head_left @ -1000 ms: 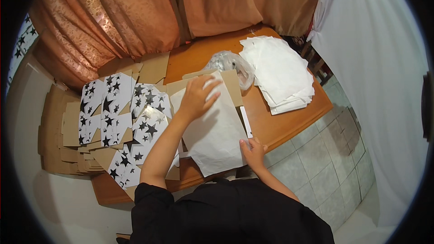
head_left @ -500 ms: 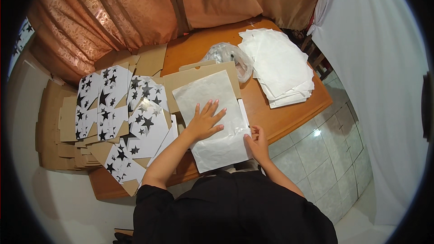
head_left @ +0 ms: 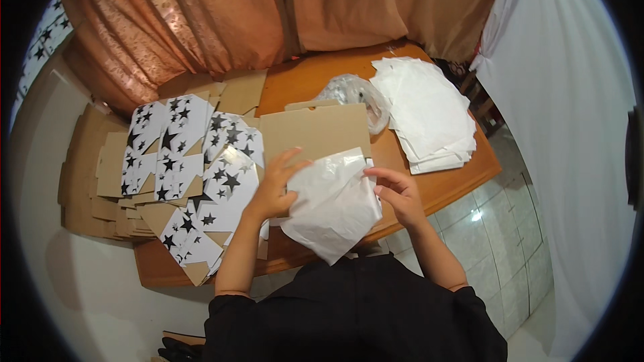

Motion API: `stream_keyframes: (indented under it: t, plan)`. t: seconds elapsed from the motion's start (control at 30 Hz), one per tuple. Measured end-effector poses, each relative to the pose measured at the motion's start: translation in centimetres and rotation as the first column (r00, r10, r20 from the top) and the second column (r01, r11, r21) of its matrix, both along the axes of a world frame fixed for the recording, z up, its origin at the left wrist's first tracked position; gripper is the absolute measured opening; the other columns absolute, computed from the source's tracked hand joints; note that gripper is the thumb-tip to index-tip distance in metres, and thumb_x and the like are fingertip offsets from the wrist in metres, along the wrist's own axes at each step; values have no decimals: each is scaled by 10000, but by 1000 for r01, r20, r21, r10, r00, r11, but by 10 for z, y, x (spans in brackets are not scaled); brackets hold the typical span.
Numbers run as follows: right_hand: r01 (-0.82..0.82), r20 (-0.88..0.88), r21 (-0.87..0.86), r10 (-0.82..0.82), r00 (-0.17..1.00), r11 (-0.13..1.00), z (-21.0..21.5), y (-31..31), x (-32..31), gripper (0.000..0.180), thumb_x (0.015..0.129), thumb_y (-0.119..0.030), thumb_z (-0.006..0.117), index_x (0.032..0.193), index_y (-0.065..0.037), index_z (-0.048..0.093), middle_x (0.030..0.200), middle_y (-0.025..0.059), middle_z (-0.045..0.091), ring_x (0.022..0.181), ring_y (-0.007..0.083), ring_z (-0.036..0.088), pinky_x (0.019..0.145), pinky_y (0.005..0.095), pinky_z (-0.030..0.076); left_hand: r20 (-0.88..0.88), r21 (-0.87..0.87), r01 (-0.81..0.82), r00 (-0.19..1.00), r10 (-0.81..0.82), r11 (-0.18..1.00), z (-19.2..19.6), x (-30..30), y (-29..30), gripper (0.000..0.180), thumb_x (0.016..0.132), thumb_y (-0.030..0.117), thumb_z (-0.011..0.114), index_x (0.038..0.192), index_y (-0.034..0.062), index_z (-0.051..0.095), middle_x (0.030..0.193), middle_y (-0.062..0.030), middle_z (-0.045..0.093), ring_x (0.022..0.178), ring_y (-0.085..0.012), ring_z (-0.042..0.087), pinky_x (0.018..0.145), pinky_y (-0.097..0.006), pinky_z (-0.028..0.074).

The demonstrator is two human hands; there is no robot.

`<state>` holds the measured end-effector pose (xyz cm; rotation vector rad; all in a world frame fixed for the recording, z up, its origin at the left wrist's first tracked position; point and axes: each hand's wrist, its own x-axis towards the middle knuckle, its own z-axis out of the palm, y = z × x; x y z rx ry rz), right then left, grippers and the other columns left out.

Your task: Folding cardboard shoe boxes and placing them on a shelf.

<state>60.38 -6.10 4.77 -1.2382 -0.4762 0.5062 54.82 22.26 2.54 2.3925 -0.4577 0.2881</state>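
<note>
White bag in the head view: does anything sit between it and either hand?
Nothing visible does. The left hand and right hand both touch the white bag directly, lifting it over the brown cardboard sheet.

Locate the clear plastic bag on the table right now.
In the head view the clear plastic bag lies crumpled at the table's far side, right of centre, between the brown cardboard sheet and the stack of white sheets, beyond both hands.
</note>
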Motion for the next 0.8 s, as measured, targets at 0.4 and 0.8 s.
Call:
stream_keyframes:
  t: [0.4,0.8]
  plan:
    - [301,857,52,-197,476,952,48,44,-18,316,685,26,631,983,-70,679,815,55,644,824,195,591,826,357,401,-41,-357,-260,964,263,897,-59,-68,-5,548,724,183,717,1235,109,534,1284,-124,475,1217,-289,416,1024,-395,314]
    - [711,791,233,-554,259,664,71,96,23,122,830,-145,659,820,-46,588,512,46,530,403,170,449,424,280,342,-142,-593,-128,988,53,795,-31,-85,-34,1142,621,451,784,1438,26,108,1443,-161,235,1356,-263,206,1097,-380,159]
